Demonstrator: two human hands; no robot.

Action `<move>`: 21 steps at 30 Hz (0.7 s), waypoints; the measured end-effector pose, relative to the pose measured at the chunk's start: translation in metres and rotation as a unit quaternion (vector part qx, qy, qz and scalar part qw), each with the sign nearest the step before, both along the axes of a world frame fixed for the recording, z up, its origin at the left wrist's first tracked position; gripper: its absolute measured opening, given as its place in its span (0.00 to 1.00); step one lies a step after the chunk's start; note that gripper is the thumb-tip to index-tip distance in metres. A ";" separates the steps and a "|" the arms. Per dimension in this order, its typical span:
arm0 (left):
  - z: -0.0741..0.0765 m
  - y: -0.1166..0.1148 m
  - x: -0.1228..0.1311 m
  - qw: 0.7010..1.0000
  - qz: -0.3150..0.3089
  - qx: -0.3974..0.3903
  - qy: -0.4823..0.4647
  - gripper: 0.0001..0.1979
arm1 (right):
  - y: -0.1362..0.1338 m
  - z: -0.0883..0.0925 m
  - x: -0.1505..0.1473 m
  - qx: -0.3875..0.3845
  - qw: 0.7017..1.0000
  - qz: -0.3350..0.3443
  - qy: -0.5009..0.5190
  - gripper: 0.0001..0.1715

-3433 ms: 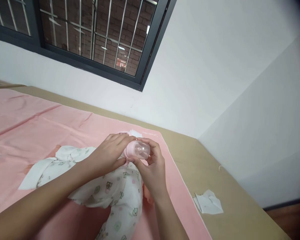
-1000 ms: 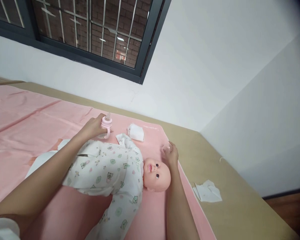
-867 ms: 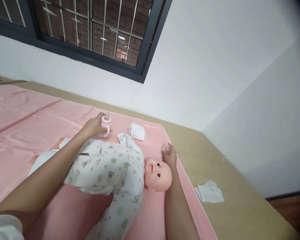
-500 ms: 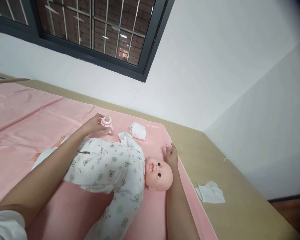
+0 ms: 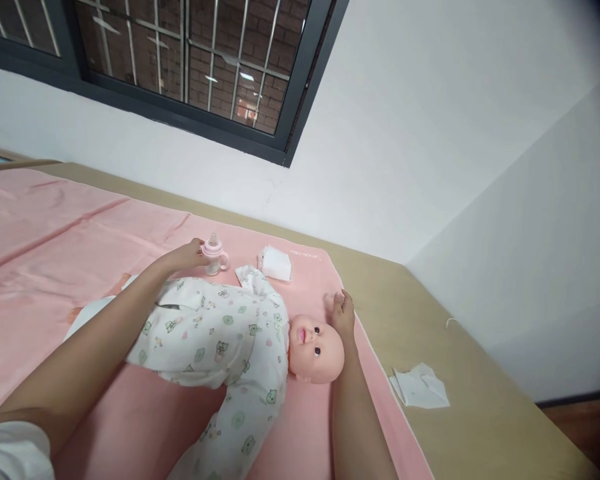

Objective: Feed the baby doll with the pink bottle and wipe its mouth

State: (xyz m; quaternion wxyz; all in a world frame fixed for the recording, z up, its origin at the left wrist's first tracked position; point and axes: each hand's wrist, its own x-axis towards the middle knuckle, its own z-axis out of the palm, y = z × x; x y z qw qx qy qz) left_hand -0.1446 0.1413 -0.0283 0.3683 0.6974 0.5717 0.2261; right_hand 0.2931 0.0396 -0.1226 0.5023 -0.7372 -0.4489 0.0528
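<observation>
A baby bottle (image 5: 213, 267) with a pink collar, a clear teat and a side handle stands upright on the pink sheet (image 5: 300, 427). My left hand (image 5: 189, 255) grips it from its left side, the fingertips partly hidden. Past the doll's head, my right hand (image 5: 345, 312) is closed on a small clear cap-like piece (image 5: 329, 302) close to the sheet. The baby doll (image 5: 220, 333) lies on its back between my arms, in a white patterned outfit, head to the right. My left forearm passes over its legs.
A folded white cloth (image 5: 276, 263) lies on the sheet right of the bottle. Another white cloth (image 5: 421, 387) rests on the bare wooden surface (image 5: 485, 413) at right. A wall (image 5: 360, 167) and a barred window (image 5: 195, 60) stand behind.
The bottle has gone from tilted to upright and its handle now points right, with my left hand still at it. My right hand has hardly moved.
</observation>
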 end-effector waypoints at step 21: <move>0.070 -0.092 0.114 0.951 -0.260 0.161 0.042 0.24 | -0.019 0.022 -0.016 0.138 0.983 -0.052 -0.109 0.31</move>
